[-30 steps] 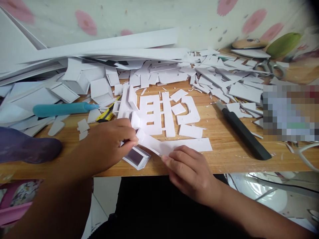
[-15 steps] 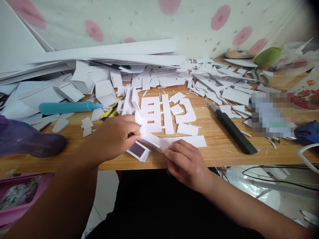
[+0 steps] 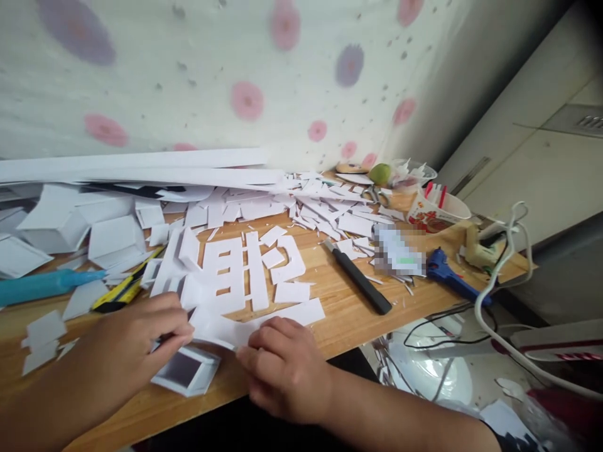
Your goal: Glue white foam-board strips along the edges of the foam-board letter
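On our surface [image 3: 342, 320]: scraps [image 3: 355, 223] behind the cut-out panels [image 3: 257, 273], strip [image 3: 301, 313] in front, box cutter [image 3: 123, 292] left, utility knife [image 3: 360, 278] right, glue gun [image 3: 447, 274] further right, bowl [image 3: 455, 207] behind that. Open box [image 3: 206, 375] sits between our left hand [image 3: 146, 336] and our right hand [image 3: 287, 370].

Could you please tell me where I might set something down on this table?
The table is nearly bare between the white cutouts and black knife, and near the front edge between that knife and the glue gun. Scraps crowd the back, and a white box lies between the left hand and right hand.
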Action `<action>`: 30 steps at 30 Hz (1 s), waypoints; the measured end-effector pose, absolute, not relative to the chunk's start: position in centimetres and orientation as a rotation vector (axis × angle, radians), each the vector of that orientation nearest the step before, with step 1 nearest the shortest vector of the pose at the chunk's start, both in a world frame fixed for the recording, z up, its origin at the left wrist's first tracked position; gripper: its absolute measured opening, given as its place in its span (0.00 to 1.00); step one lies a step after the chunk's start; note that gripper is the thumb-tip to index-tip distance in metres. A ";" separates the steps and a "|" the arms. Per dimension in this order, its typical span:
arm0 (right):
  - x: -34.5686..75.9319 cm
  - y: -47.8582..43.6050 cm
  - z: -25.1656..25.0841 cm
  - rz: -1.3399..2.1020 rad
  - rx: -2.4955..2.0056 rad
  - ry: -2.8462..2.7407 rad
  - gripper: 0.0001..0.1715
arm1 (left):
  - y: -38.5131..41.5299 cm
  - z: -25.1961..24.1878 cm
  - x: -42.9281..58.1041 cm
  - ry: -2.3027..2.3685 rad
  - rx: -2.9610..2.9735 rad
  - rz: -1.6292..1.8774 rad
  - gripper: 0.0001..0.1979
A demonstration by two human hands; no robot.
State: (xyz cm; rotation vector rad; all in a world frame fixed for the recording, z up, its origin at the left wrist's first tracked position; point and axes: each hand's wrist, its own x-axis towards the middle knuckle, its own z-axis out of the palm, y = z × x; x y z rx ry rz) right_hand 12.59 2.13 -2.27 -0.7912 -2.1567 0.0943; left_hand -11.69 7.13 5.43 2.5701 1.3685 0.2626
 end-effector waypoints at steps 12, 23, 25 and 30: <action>11.6 2.5 -2.5 -0.010 -0.806 -2.178 0.16 | 7.8 5.1 -11.9 1.329 2.571 0.210 0.14; 11.8 2.2 -1.5 0.184 -0.823 -2.288 0.22 | 7.4 5.7 -11.7 1.351 2.575 0.220 0.15; 11.9 2.1 -1.5 0.281 -0.808 -2.258 0.22 | 7.3 6.0 -11.4 1.313 2.593 0.196 0.16; 12.1 1.9 -1.9 0.389 -0.791 -2.236 0.27 | 7.0 6.0 -11.1 1.308 2.603 0.263 0.14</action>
